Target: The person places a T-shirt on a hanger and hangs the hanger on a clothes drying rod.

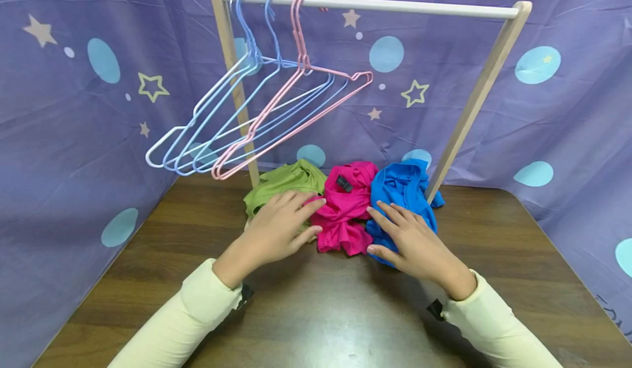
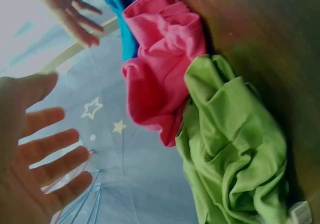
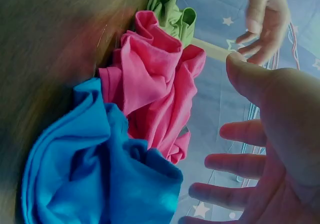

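Observation:
Three crumpled cloth garments lie side by side on the table: a green one, a pink one with a small black clip on it, and a blue one. My left hand hovers over the green and pink garments, fingers spread and holding nothing. Above the blue garment my right hand is likewise spread, its palm bare in the right wrist view. Both wrist views show a gap between each hand and the cloth. Part of the green garment is hidden behind the left hand.
A rack with wooden posts and a white rail stands behind the garments. Several white, blue and pink hangers hang at its left end. A purple curtain surrounds the brown wooden table.

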`<action>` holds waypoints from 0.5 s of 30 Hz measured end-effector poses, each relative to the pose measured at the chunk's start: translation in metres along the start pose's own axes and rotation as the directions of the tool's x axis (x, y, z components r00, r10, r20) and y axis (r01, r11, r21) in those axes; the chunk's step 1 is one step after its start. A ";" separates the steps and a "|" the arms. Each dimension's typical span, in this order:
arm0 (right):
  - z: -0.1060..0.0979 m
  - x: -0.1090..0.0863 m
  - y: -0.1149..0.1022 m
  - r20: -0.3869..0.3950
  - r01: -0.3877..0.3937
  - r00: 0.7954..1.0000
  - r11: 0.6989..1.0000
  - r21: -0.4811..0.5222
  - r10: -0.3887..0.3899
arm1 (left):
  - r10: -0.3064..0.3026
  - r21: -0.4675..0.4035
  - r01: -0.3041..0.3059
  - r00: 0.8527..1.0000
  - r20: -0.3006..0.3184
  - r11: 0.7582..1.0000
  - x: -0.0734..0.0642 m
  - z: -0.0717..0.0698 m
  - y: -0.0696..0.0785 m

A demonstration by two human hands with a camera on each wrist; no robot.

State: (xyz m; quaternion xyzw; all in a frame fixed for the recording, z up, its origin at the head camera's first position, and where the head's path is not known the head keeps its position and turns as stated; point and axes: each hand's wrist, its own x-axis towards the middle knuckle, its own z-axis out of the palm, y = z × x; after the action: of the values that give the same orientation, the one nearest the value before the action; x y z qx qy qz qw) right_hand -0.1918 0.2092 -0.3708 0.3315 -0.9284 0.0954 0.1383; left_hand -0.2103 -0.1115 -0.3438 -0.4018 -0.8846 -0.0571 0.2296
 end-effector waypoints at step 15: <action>0.004 0.014 0.027 -0.030 -0.026 0.999 0.999 0.025 0.027 | -0.061 0.050 0.096 0.882 -0.466 0.994 0.010 -0.029 -0.012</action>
State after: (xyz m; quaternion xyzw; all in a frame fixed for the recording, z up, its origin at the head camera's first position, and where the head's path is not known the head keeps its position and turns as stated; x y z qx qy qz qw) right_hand -0.2205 0.2203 -0.3726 0.3196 -0.9292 0.1138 0.1469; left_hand -0.2140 -0.1207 -0.3121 -0.3317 -0.8211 -0.1290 0.4462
